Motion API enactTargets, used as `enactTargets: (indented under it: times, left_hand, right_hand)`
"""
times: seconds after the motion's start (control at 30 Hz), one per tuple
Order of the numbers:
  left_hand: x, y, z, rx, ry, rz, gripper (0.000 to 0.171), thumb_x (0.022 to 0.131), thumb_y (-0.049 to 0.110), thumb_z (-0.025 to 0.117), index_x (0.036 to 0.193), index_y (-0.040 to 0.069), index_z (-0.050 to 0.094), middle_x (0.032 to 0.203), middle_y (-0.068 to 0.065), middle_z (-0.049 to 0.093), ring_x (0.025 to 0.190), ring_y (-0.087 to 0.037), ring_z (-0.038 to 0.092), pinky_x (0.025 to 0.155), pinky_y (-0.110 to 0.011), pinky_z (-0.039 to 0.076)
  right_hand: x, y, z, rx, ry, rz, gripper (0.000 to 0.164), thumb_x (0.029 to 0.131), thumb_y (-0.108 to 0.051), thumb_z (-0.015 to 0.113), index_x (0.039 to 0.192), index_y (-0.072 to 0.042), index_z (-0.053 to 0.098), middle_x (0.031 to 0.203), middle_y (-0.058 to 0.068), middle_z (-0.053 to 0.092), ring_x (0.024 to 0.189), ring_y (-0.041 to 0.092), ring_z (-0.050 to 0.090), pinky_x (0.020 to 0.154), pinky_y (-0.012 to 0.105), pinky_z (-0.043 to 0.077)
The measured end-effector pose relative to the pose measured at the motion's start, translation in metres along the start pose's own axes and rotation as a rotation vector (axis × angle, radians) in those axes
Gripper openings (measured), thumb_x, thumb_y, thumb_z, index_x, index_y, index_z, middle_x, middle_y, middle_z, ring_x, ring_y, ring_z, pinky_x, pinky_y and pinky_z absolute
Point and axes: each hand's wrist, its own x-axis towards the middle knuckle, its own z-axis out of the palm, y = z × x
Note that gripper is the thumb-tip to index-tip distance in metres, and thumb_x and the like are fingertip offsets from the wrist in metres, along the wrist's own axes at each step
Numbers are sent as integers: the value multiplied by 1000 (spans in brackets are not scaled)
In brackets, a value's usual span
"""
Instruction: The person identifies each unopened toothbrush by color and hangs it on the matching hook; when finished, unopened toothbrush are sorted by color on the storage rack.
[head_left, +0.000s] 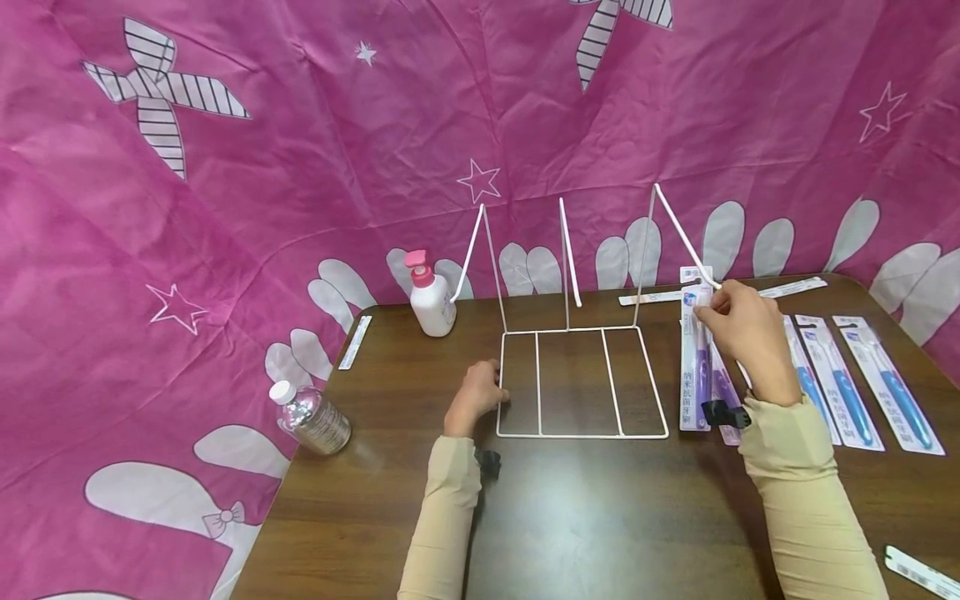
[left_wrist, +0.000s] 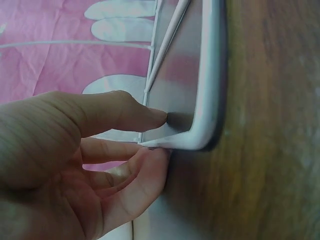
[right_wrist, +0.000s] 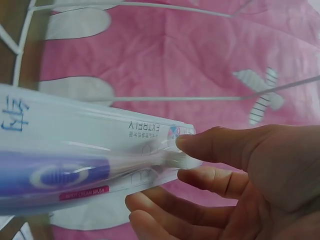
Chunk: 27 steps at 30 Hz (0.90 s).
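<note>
Head view: brown table (head_left: 360, 517), pink cloth (head_left: 300, 208) behind rack (head_left: 573, 330).

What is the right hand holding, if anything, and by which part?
The right hand pinches a packaged purple toothbrush by its brush-head end, between thumb and fingers.

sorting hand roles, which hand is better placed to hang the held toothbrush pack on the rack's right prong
Right, probably: the right hand pinches the toothbrush pack near its top, close to the right prong. The left hand touches the rack on its left.
</note>
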Motion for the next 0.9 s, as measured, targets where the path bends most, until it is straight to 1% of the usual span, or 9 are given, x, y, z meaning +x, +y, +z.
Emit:
enactTargets:
  times: [0.13, 0.2, 0.37, 0.5, 0.53, 0.63, 0.73, 0.8, 0.9]
  left_hand:
    - [1, 2, 1, 44, 7, -9, 32, 76, -1, 80, 103, -3, 64, 87, -11, 61, 79, -27, 60, 72, -37, 55]
    - [1, 3, 1, 43, 5, -18, 28, 76, -1, 80, 98, -2, 63, 86, -11, 61, 78, -27, 60, 71, -38, 56]
    - [1, 4, 1, 29, 0, -28, 31, 77, -2, 80, 103, -3, 63, 90, -13, 62, 80, -28, 61, 72, -39, 57]
    - [0, 3, 1, 36, -1, -7, 31, 76, -3, 79, 103, -3, 63, 91, -13, 63, 81, -30, 62, 73, -40, 56]
    - [0, 2, 1, 40, 1, 1, 30, 76, -3, 79, 101, -3, 63, 91, -13, 63, 81, -30, 62, 73, -40, 56]
    - [0, 2, 0, 51, 8, 18, 28, 75, -3, 79, 98, -3, 63, 88, -12, 62, 79, -29, 61, 72, -41, 56]
    - [0, 2, 0, 58, 14, 22, 28, 75, -2, 79, 97, -2, 63, 86, -12, 61, 78, -29, 59, 72, -42, 55]
    - [0, 2, 0, 68, 16, 21, 28, 75, -2, 79, 97, -2, 62, 86, -12, 61, 79, -29, 58, 73, -43, 54]
    - [0, 2, 1, 77, 15, 19, 27, 75, -1, 79, 97, -2, 62, 87, -12, 61, 81, -30, 58, 75, -44, 54]
  right_hand:
    - [-6, -10, -8, 35, 47, 32, 24, 94, -20, 67, 94, 3, 61, 87, 27, 65, 84, 47, 58, 67, 51, 40]
    - [-8, -16, -11, 55, 64, 51, 26, 94, -21, 67, 97, 4, 62, 92, 29, 66, 86, 46, 58, 68, 49, 40]
    - [-14, -28, -20, 96, 119, 92, 32, 95, -23, 68, 104, 7, 63, 100, 31, 66, 90, 45, 60, 69, 45, 38]
    - [-20, -38, -27, 126, 168, 122, 36, 95, -24, 70, 112, 7, 62, 107, 30, 67, 95, 44, 62, 70, 42, 38]
    - [-22, -40, -29, 131, 181, 129, 37, 95, -24, 70, 114, 6, 61, 109, 29, 67, 93, 38, 63, 71, 41, 38]
    - [-28, -49, -35, 148, 222, 150, 39, 93, -23, 72, 120, 3, 60, 112, 26, 69, 83, 9, 61, 72, 34, 39]
    - [-34, -57, -40, 170, 264, 164, 42, 93, -20, 73, 126, 1, 57, 113, 22, 70, 74, -15, 46, 72, 20, 38]
    - [-39, -63, -44, 182, 291, 168, 45, 92, -18, 73, 130, 0, 55, 113, 21, 70, 73, -20, 44, 70, 12, 39]
    - [-45, -69, -50, 193, 321, 171, 50, 91, -18, 74, 134, -1, 53, 112, 20, 69, 74, -19, 45, 71, 7, 38]
